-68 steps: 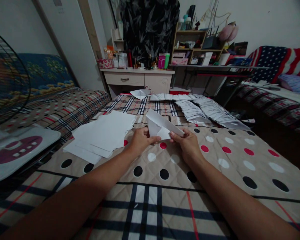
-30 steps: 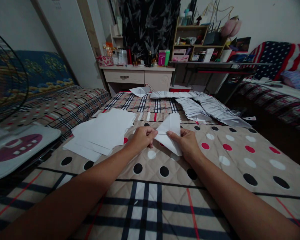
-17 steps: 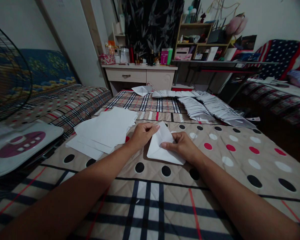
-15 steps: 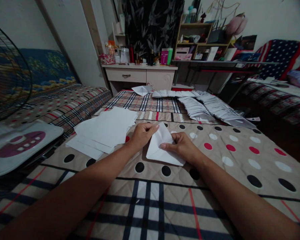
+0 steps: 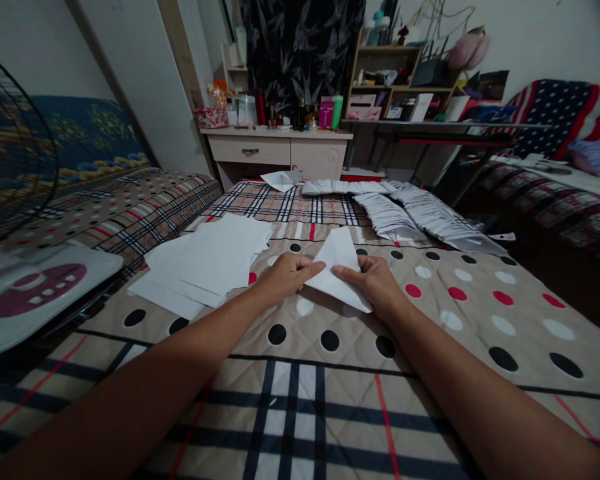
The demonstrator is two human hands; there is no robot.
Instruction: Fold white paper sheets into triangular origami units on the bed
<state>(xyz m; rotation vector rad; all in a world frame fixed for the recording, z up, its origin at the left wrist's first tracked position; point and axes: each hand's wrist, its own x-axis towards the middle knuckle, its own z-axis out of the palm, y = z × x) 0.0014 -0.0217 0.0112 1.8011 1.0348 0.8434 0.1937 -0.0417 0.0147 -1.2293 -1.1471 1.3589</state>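
A folded white paper [image 5: 338, 267], triangular in outline, lies tilted on the dotted quilt [image 5: 460, 333] between my hands. My left hand [image 5: 289, 275] pinches its left corner with closed fingers. My right hand [image 5: 375, 281] grips its right side, thumb on top of the sheet. A loose pile of flat white sheets [image 5: 207, 260] lies just left of my left hand. Rows of folded white papers [image 5: 405, 213] stretch across the far right of the bed.
A single folded paper [image 5: 279, 180] sits at the bed's far edge. A fan [image 5: 15, 160] with a white base [image 5: 35, 293] stands at the left. Beyond the bed are a dresser [image 5: 280, 150] with bottles, a shelf and a dark table [image 5: 430, 130].
The paper was held up in the air, then pressed flat on the quilt; now its far point is raised again and both hands have shifted slightly away from me.
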